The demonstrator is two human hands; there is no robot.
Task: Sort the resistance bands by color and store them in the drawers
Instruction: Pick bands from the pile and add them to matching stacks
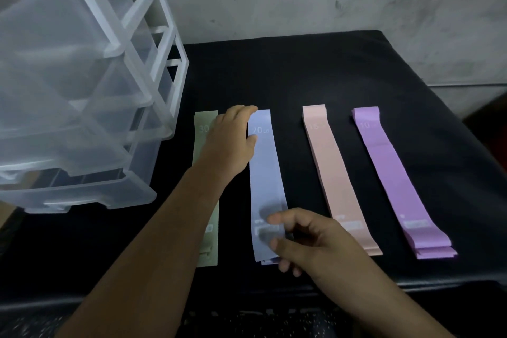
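Blue resistance bands are stacked mid-frame on the black table, far end touched by the left hand, near end by the curled right hand; firm grips cannot be told.

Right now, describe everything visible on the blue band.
The blue band is a flat, rubbery-looking strip printed 20 LB at its far end, more layers showing under its near end. It lies lengthwise on the black table between the green band and the pink band. The left hand touches its far end; the right hand reaches its near end.
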